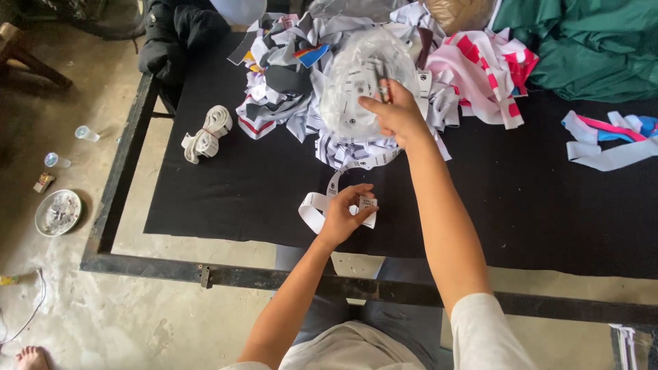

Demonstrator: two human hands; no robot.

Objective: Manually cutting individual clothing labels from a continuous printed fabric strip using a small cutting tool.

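The left hand point(340, 218) pinched a small white label point(368, 203) on the black surface point(233, 199); the right hand point(394, 113), fingers closed on another tag, reached at the clear bag point(356, 85) far in the pile.

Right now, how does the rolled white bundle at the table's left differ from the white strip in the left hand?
The rolled white bundle is wound tight and tied, lying alone and untouched. The white strip is loose, looped open, pinched by the left hand. Both are white fabric strips on the black table.

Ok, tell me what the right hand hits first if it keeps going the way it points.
The right hand points up-left and already seems to touch the clear plastic bag of labels; beyond that lies the heap of fabric strips. Depth is unclear.
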